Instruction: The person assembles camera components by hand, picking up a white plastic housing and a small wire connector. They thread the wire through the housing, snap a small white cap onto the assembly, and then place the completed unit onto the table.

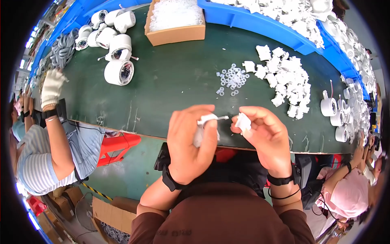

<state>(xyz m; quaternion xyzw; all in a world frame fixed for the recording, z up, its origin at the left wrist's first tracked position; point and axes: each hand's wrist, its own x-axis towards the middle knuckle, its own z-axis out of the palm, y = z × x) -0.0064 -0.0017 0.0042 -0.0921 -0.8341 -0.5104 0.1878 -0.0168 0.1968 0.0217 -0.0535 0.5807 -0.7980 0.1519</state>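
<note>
Over the table's near edge, my left hand (pixel 187 142) is wrapped round a white camera-like housing (pixel 200 136), mostly hidden by the fingers. A short white lead (pixel 222 118) sticks out of it toward the right. My right hand (pixel 266 136) pinches a small white plastic bracket (pixel 243 122) between thumb and fingers, a little apart from the housing. Similar brackets lie in a loose pile (pixel 286 77) at the right. Beyond my hands sits a small heap of translucent rings (pixel 233 77).
Several white camera housings (pixel 120 72) stand at the far left by grey cables (pixel 64 48). A cardboard box (pixel 175 35) of clear parts and a blue bin (pixel 252 25) line the back. More white cylinders (pixel 328 106) stand right. Co-workers sit left (pixel 44 154) and right (pixel 349 191).
</note>
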